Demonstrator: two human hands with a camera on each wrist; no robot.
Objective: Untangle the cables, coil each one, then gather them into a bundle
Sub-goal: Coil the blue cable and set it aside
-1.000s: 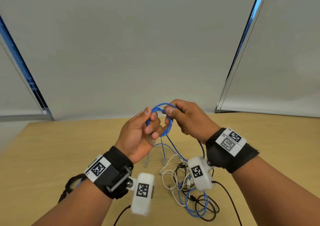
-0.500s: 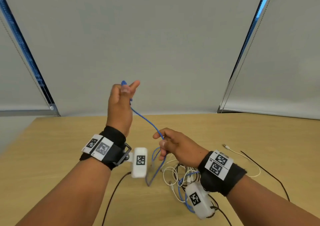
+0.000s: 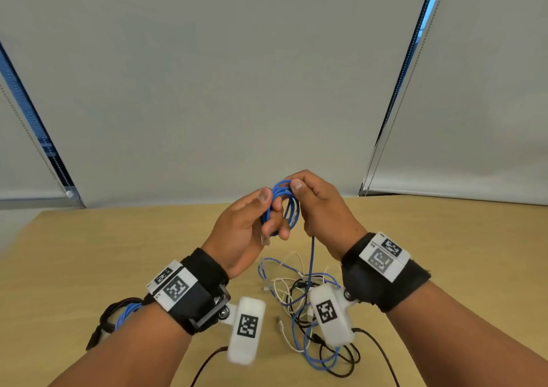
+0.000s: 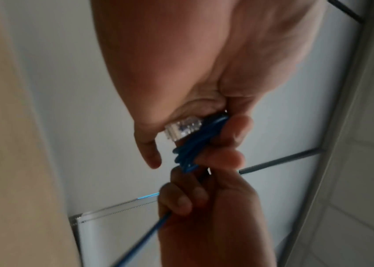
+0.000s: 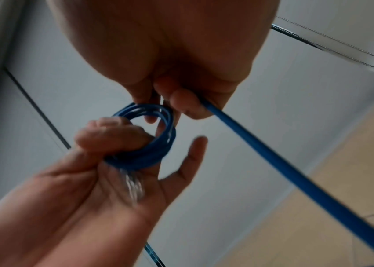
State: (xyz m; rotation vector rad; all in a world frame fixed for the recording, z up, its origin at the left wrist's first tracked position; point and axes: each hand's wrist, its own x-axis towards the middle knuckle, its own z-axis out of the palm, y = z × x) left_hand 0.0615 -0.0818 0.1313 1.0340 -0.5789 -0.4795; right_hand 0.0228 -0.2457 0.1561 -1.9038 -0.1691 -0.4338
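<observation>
Our left hand [image 3: 237, 229] keeps its grip curled round a small coil of blue cable [image 3: 281, 206], fingers threaded through the loops and the thumb lifted off beside them; the right wrist view shows the loops [image 5: 149, 137] stacked over the curled fingers [image 5: 110, 135], and the cable's clear plug [image 4: 182, 130] lies against the left palm just beneath the coil. Our right hand [image 3: 320, 209] meets the coil from the other side, its grip a pinch of thumb and forefinger at the top of the loops, while the free run of the same blue cable [image 5: 272, 162] passes out under its curled fingers. Both hands hold the coil up above the counter [image 3: 103, 253], not touching it. From the right hand the strand [image 3: 311, 256] drops straight down into a tangle of blue, white and black cables [image 3: 299, 297] lying on the counter below and between our wrists. A second bunch of black and blue cable [image 3: 118, 315] sits on the counter beside the left forearm.
</observation>
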